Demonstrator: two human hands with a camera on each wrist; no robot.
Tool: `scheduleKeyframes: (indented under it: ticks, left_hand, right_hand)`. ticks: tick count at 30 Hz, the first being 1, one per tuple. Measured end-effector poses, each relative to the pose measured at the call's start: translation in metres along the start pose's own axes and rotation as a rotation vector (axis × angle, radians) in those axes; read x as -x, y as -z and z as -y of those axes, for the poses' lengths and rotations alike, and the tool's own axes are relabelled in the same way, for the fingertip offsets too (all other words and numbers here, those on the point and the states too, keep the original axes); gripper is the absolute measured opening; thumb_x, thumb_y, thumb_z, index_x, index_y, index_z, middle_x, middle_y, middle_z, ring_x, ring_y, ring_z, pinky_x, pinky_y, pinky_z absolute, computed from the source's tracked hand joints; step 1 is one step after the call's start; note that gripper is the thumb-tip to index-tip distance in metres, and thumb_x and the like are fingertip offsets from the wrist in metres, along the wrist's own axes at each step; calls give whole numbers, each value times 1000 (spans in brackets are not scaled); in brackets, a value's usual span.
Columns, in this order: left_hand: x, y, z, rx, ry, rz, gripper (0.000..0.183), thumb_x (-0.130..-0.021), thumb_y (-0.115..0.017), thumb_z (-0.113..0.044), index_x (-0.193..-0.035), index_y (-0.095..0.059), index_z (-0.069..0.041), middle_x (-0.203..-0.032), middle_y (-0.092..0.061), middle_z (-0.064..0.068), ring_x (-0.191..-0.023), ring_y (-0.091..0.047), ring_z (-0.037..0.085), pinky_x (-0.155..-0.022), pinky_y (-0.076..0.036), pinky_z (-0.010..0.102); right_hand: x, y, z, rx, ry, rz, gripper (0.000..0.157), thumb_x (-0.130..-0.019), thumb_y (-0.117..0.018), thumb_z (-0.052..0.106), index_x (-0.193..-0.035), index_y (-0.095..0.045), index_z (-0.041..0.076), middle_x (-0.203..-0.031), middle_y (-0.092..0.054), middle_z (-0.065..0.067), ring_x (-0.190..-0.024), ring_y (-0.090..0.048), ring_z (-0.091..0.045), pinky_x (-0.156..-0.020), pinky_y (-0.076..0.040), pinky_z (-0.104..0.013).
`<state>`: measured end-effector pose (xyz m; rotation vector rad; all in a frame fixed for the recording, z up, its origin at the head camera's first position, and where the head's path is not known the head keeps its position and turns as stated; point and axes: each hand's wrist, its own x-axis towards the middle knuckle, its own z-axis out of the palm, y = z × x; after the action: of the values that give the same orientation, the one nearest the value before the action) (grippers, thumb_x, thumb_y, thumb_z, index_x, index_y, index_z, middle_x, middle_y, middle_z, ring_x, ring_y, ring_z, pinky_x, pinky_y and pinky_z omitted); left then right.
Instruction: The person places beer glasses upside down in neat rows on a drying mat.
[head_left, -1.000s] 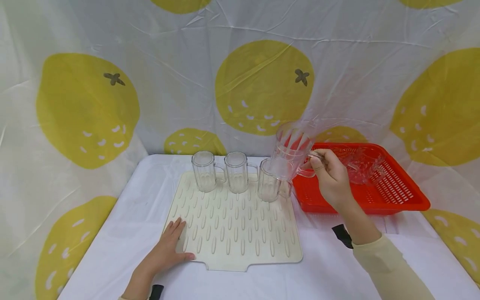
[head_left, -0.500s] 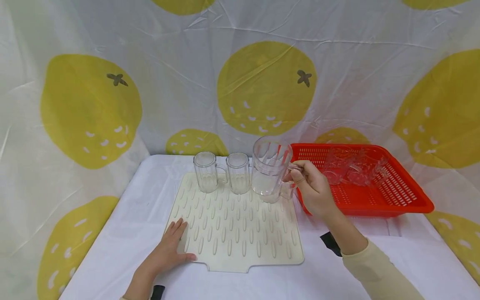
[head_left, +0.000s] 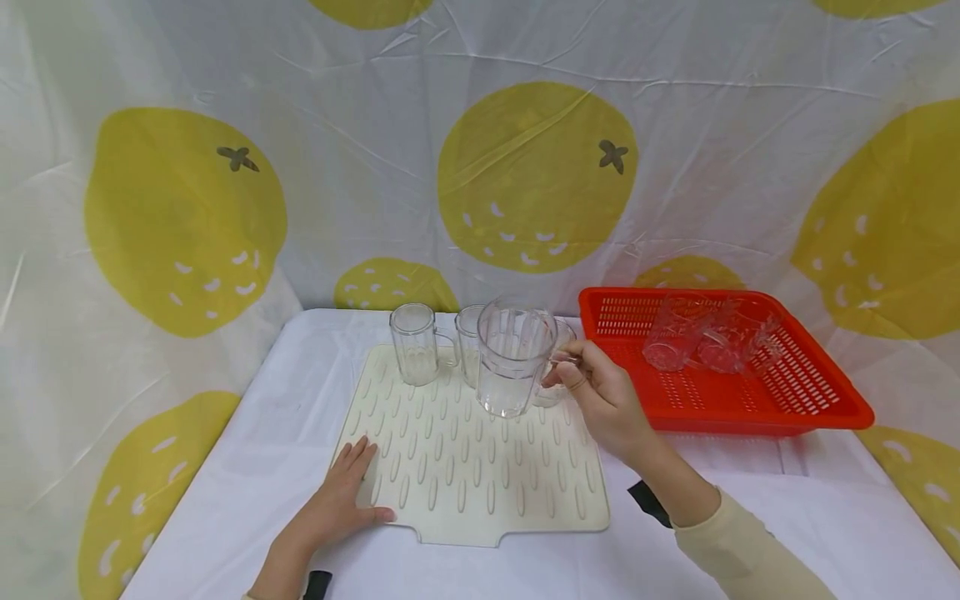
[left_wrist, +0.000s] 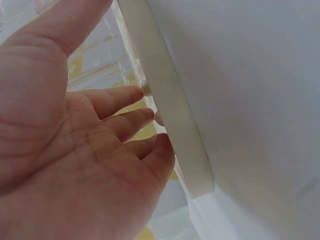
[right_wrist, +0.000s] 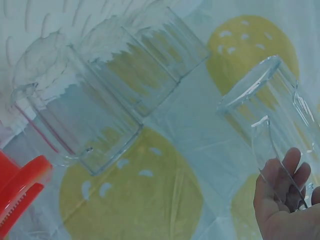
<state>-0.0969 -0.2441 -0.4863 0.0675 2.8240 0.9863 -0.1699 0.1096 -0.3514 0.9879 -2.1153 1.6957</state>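
Note:
A clear glass mug (head_left: pixel 513 358) hangs over the rear of a cream mat (head_left: pixel 465 492), its rim up and its handle toward the right. My right hand (head_left: pixel 603 396) grips that handle; the right wrist view also shows the fingers (right_wrist: pixel 290 180) curled at it. Behind it, three similar mugs stand in a row along the mat's back edge: the left one (head_left: pixel 415 346) in full view, the others partly covered. At the mat's left front, my left hand (head_left: pixel 341 496) rests with fingers spread on its edge. Close up, those fingertips touch the raised nubs near the mat's edge (left_wrist: pixel 175 125).
To the right stands a red plastic basket (head_left: pixel 750 417) with slotted sides. Inside it lie clear mugs (head_left: pixel 675 337) toward the back. White cloth (head_left: pixel 675 567) covers the table, and a lemon-print curtain (head_left: pixel 360 167) hangs close behind.
My right hand has carried the mug leftward and down, from near the basket to over the mat in front of the standing mugs. The left hand has stayed put.

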Motion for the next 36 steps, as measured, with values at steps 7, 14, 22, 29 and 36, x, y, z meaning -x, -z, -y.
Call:
scheduleKeyframes:
  ticks: [7, 14, 22, 29, 36]
  left_hand:
    - [-1, -1, 2, -6, -3, -2, 112, -65, -86, -43, -148, -31, 6, -158, -18, 24, -144, -5, 46, -112, -15, 62]
    - [-1, 1, -3, 16, 0, 1, 109, -68, -85, -43, -150, -31, 4, -156, -20, 27, -144, -7, 47, -112, -16, 62]
    - [-8, 2, -14, 44, -59, -3, 94, -77, -80, -42, -148, -36, 2, -154, -27, 27, -144, -13, 45, -111, -18, 62]
    - [-14, 10, -35, 324, -167, 27, 58, -94, -65, -32, -141, -49, -2, -144, -48, 16, -138, -36, 38, -109, -29, 57]
    - [-27, 10, -53, 610, -272, 225, 46, -105, -46, -25, -140, -48, 4, -141, -50, 19, -132, -45, 35, -109, -34, 50]
  right_hand:
    - [4, -8, 3, -30, 2, 62, 8, -99, -47, -5, -105, -51, -7, -93, -60, -13, -87, -64, -15, -84, -53, -22]
    - [5, -17, 2, -25, 34, 101, 9, -99, -47, -5, -106, -53, -6, -95, -61, -12, -87, -64, -18, -84, -53, -23]
    - [7, -25, -2, -24, 7, 122, 8, -98, -49, -3, -106, -53, -5, -94, -62, -10, -87, -63, -20, -82, -53, -26]
    - [10, -28, -1, -4, -76, 152, 11, -100, -49, 1, -109, -54, 0, -99, -62, -7, -90, -63, -20, -85, -54, -29]
    - [14, -32, -2, 42, -52, 146, 10, -98, -51, 0, -108, -56, 1, -97, -63, -6, -88, -64, -18, -81, -55, -31]
